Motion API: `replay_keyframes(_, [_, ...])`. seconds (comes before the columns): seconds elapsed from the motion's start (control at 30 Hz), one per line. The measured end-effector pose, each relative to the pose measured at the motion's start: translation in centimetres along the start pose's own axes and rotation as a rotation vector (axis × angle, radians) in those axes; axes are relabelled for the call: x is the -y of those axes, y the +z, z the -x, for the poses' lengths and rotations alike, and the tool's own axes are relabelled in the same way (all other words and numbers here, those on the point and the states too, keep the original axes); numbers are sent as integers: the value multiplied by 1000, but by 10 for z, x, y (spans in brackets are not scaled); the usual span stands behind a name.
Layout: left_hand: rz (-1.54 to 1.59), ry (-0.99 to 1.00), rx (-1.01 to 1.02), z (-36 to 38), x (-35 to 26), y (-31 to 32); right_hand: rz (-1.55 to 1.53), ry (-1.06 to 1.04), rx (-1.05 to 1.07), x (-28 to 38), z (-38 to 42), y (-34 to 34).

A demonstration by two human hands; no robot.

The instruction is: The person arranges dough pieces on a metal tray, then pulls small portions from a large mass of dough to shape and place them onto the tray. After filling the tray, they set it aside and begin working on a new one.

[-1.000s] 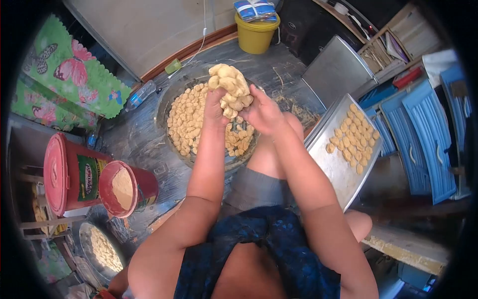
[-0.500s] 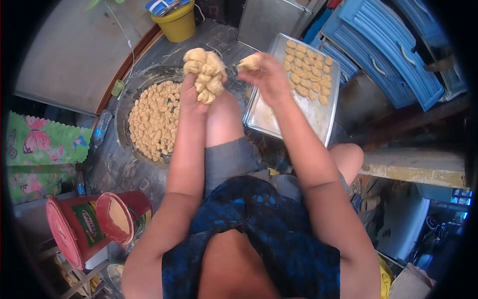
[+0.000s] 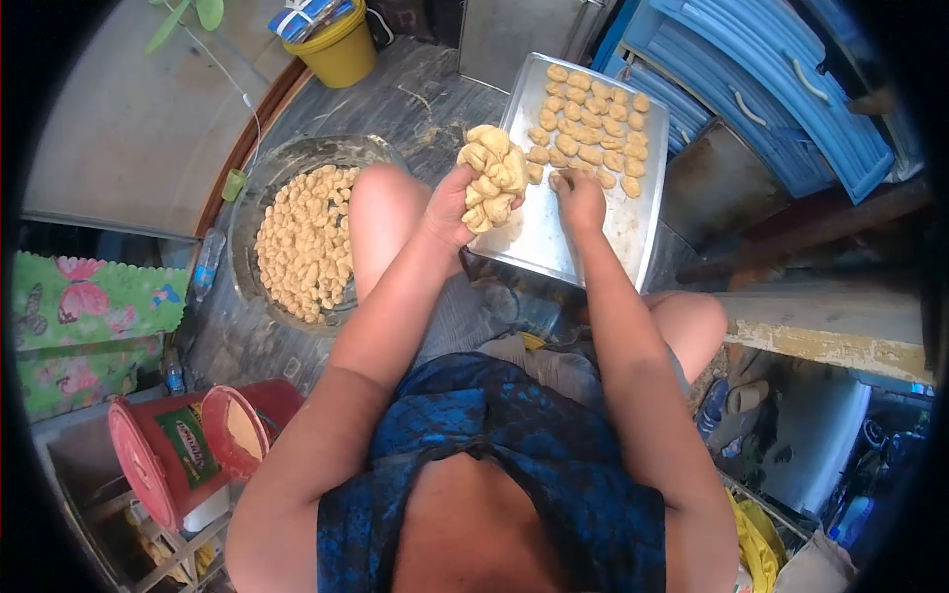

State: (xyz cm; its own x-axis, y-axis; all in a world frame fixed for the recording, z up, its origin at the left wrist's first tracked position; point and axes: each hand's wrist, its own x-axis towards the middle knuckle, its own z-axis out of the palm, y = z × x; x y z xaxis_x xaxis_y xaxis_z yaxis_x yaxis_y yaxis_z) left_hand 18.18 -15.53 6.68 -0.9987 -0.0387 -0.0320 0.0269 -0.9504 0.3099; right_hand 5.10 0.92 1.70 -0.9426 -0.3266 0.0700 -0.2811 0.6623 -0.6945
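Observation:
Cupped in my left hand (image 3: pixel 451 210) is a large lump of dough pieces (image 3: pixel 491 178), held up beside the left edge of a metal tray (image 3: pixel 539 237). My right hand (image 3: pixel 581 204) is down at the tray, its fingers closed around a small dough piece (image 3: pixel 558 182) at the near end of the rows. Flattened dough pieces (image 3: pixel 590 134) lie in rows over the tray's far part. To the left, a wide round basin (image 3: pixel 371 148) holds many small dough lumps (image 3: pixel 304 237); my knee covers part of its right side.
A yellow bucket (image 3: pixel 338 54) stands at the back, with a blue drawer unit (image 3: pixel 732 79) at the right. Red buckets (image 3: pixel 163 455) sit lower left, near a plastic bottle (image 3: pixel 208 262). A wooden ledge (image 3: pixel 825 331) runs along the right.
My right hand has come down from mid-air to the tray with its dough piece. My left hand, still holding the dough lump, has shifted right, toward the tray.

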Motion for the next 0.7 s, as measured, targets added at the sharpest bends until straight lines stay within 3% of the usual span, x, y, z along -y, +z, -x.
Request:
replay_keyframes(0.07, [-57, 22, -79, 1, 2, 1, 210, -203, -130, -10, -3, 15])
replay_keyframes(0.23, [-166, -50, -28, 1, 3, 9, 189, -204, -53, 11, -10, -10])
replay_keyframes(0.3, [-193, -103, -9, 1, 6, 16, -686, 39, 143, 39, -7, -34])
replay_keyframes(0.33, [-189, -113, -13, 2, 10, 16, -685, 51, 141, 51, -1, -47])
replay_keyframes(0.4, [-274, -125, 6, -3, 16, 16, -627, -174, 500, 77, 10, -75])
replay_keyframes(0.43, [-303, -119, 21, -5, 19, 16, -412, -326, 454, 89, 19, -86])
replay_keyframes(0.6, [-313, -115, 60, -7, 25, 11, -540, -193, 377, 71, 14, -77])
replay_keyframes(0.7, [-323, -105, 0, -10, 26, 19, -1155, 23, 137, 52, 10, -73])
